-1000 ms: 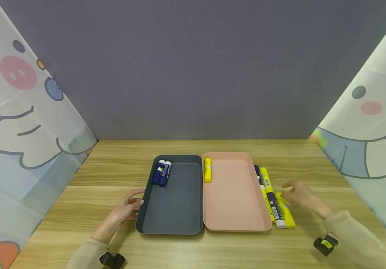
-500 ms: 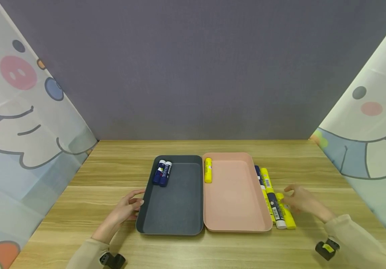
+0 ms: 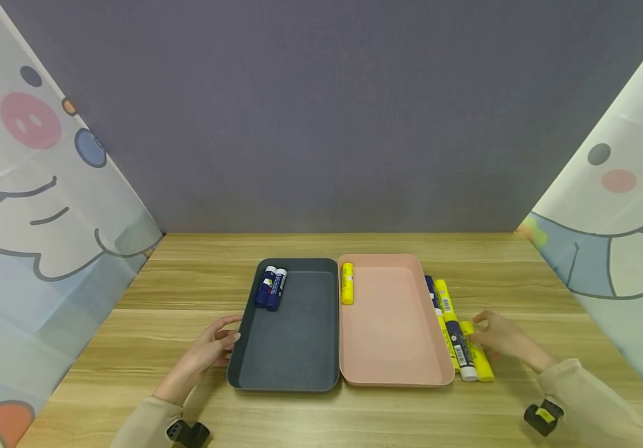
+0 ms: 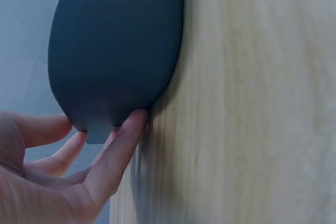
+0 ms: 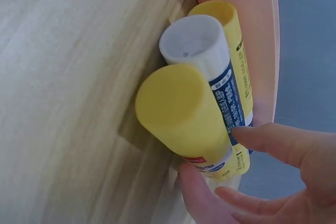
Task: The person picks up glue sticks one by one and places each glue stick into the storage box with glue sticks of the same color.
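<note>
My right hand (image 3: pixel 497 336) is at the outermost yellow glue stick (image 3: pixel 484 368), right of the pink tray (image 3: pixel 394 339). In the right wrist view, fingers sit on either side of this yellow glue stick (image 5: pixel 176 108), pinching it near its far end. Next to it lies a navy glue stick with a white cap (image 5: pixel 194 40), and beyond that another yellow one (image 5: pixel 239 61) against the tray wall. My left hand (image 3: pixel 209 346) touches the left wall of the dark grey tray (image 3: pixel 299 348); its fairly straight fingers rest on the outer wall (image 4: pixel 115 40).
Two navy glue sticks (image 3: pixel 271 289) lie in the dark tray's far left corner. A yellow glue stick (image 3: pixel 346 283) lies in the pink tray. More sticks, such as a yellow one (image 3: pixel 443 297), line the pink tray's right side. The trays stand side by side on the wooden table (image 3: pixel 187 280).
The right hand's fingers have closed in on the outermost yellow glue stick, with the hand shifting slightly. The left hand stays at the dark tray.
</note>
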{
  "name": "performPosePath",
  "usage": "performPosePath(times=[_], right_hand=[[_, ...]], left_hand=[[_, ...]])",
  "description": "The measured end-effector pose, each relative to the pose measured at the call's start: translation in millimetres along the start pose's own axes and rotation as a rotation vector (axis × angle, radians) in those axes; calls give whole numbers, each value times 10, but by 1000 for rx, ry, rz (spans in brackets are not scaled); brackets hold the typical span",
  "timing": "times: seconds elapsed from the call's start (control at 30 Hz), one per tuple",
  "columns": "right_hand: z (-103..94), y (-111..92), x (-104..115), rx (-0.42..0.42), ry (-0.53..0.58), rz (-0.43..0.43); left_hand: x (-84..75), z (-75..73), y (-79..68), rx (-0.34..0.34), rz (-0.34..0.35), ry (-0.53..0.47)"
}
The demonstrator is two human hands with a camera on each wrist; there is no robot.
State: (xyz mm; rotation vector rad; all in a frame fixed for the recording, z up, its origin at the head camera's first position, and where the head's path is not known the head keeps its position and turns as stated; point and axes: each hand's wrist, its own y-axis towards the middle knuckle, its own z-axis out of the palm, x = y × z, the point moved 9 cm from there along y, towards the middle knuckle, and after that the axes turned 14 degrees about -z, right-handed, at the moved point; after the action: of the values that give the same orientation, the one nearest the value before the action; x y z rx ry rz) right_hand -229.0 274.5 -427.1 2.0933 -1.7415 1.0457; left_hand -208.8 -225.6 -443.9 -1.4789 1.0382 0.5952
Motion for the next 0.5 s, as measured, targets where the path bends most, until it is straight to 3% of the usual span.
performPosePath(times=[0.5], right_hand=[[60, -4, -42, 11, 37, 10]], left_hand=[[6, 0, 0, 4, 7, -1]])
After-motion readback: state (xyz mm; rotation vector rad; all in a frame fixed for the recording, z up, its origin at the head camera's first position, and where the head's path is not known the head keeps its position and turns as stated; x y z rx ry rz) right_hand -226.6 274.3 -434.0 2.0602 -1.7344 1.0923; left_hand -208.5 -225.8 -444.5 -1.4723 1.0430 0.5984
